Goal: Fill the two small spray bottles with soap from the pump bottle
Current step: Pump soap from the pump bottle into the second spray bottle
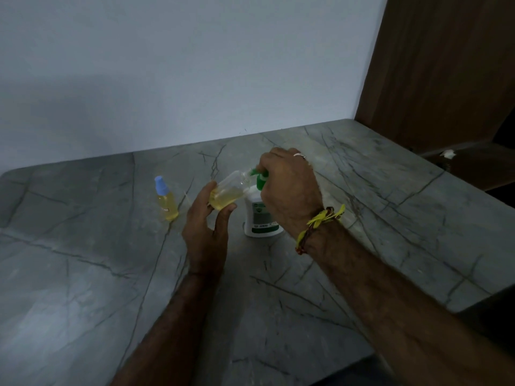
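Observation:
A white pump bottle [260, 218] with a green pump head [260, 178] stands on the grey stone table [83, 274]. My right hand [289, 185] lies over the pump head, fingers curled around it. My left hand [206, 229] holds a small clear spray bottle [227, 192] without its cap, tilted, its mouth at the green nozzle. Yellow soap fills its lower part. A second small spray bottle [166, 203], capped in blue and full of yellow soap, stands upright to the left.
A pale wall runs behind the table. A brown wooden panel [446, 65] rises at the right, with a dark shelf and a scrap of white paper [448, 154] beside it. The table's front edge drops off at lower right.

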